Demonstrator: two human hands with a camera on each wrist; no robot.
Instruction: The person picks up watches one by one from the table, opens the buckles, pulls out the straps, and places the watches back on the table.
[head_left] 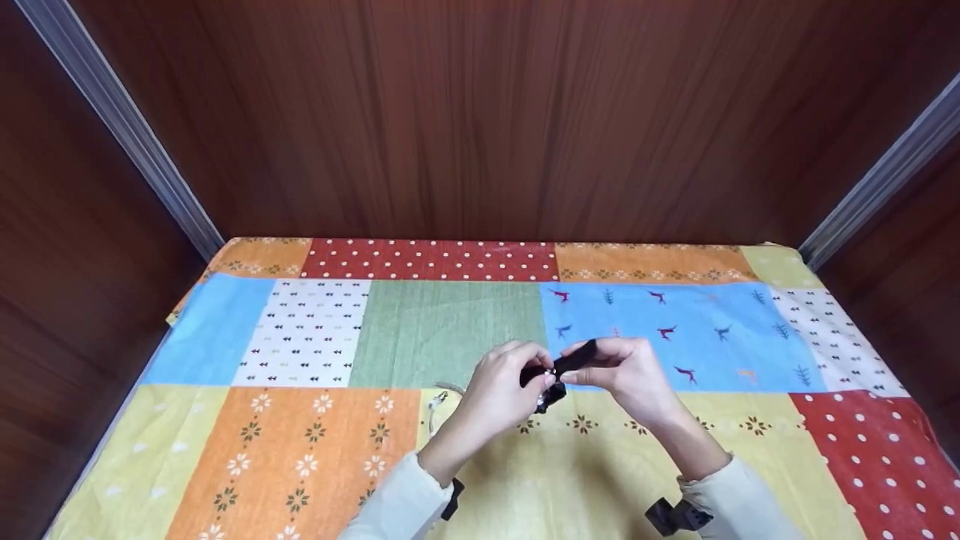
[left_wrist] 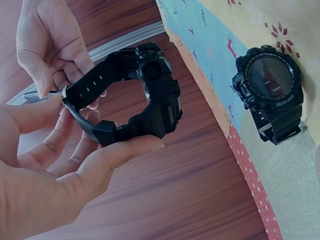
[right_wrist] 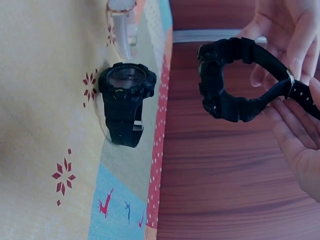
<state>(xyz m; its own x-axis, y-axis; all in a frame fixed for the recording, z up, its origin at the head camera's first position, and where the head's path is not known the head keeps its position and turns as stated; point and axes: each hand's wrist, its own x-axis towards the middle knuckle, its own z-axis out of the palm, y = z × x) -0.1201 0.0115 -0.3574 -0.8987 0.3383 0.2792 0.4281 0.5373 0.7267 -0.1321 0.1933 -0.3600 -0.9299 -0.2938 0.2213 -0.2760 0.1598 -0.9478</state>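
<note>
Both hands hold one black digital watch (head_left: 561,365) in the air above the patchwork tablecloth (head_left: 315,442). My left hand (head_left: 541,373) grips the buckle side of its strap between thumb and fingers. My right hand (head_left: 579,367) pinches the holed strap end (left_wrist: 85,90) by the buckle, and the band curves into a loop (right_wrist: 235,82). A second black watch (left_wrist: 270,92) lies face up on the cloth just below the hands, seen also as the watch on the cloth (right_wrist: 125,102).
A pale watch with a clear strap (right_wrist: 122,25) lies on the cloth beside the second black watch, left of my left hand (head_left: 440,401). Brown wood panels (head_left: 480,112) wall the table at the back and on both sides.
</note>
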